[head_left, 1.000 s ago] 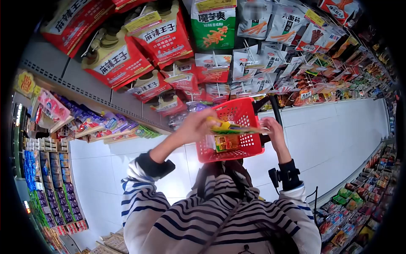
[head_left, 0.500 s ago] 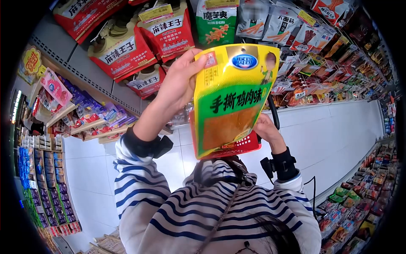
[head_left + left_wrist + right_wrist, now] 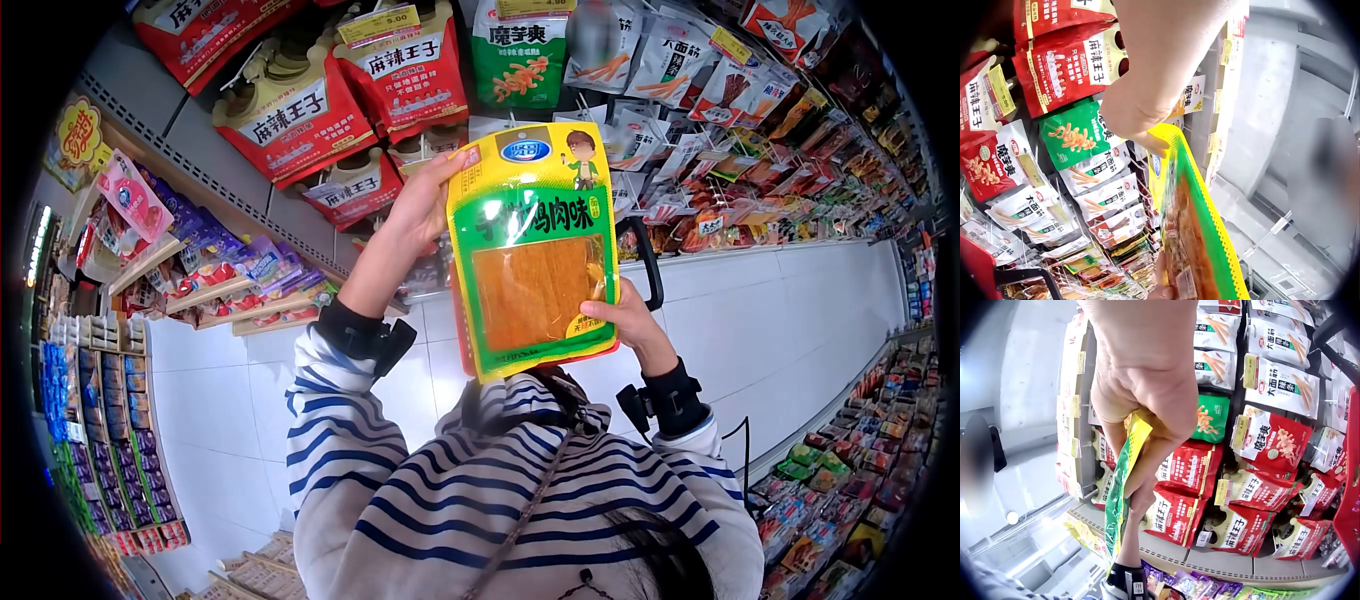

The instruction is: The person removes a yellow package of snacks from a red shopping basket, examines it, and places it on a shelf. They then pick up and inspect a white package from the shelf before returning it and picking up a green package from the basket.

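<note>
A yellow and green snack packet (image 3: 535,205) with a clear window over a brown, strip-like food is held up before the chest, its printed front toward the head camera. My left hand (image 3: 415,205) pinches its upper left corner. At the lower right edge, my right hand (image 3: 637,322) grips it with the thumb on the front. In the left wrist view the packet (image 3: 1200,212) shows at a slant, the left hand (image 3: 1147,94) at its top. The right wrist view has the packet (image 3: 1124,481) nearly edge-on between the fingers of the right hand (image 3: 1154,394).
Behind the packet is a red shopping basket (image 3: 1349,487), mostly hidden in the head view, with a black handle (image 3: 652,265). Ahead, red snack bags (image 3: 290,115) and a green bag (image 3: 518,60) hang on hooks. More shelves (image 3: 110,430) line the left; pale tiled floor (image 3: 780,300) lies between.
From low and edge-on over the basket, the packet has come up and turned its front to the head camera. The right hand's thumb has come onto its lower right front.
</note>
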### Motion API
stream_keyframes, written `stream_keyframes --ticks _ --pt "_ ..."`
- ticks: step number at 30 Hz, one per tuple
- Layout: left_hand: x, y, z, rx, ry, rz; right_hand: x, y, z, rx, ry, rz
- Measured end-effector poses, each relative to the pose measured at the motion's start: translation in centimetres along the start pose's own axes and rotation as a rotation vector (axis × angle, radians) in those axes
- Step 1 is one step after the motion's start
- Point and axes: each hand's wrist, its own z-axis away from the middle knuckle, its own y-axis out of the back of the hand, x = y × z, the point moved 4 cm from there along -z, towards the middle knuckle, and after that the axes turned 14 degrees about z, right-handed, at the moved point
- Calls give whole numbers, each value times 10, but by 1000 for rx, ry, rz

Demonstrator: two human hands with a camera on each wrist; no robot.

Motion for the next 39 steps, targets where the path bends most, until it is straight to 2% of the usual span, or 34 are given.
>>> stream_keyframes --ticks 4,7,9,14,17,26,32,36,39 --pt "3 -16 15 -33 0 17 -10 -1 4 32 50 -12" --pt "-6 -33 29 -186 7 -96 -11 5 5 100 87 -74" --pt "-20 -35 40 -175 23 -237 -9 11 6 148 109 -70" --pt "-57 4 51 -90 190 -538 -3 16 8 191 120 -107" --pt "-74 7 59 -156 106 -555 6 16 10 217 105 -51" --pt "-93 31 75 -75 64 -575 30 9 16 152 -2 59" --pt "-105 54 76 -39 60 -525 42 7 20 89 -99 36" --pt "-118 55 74 -33 70 -437 52 11 27 126 -154 42" --pt "-131 53 70 -29 126 -394 55 16 35 178 -127 35"
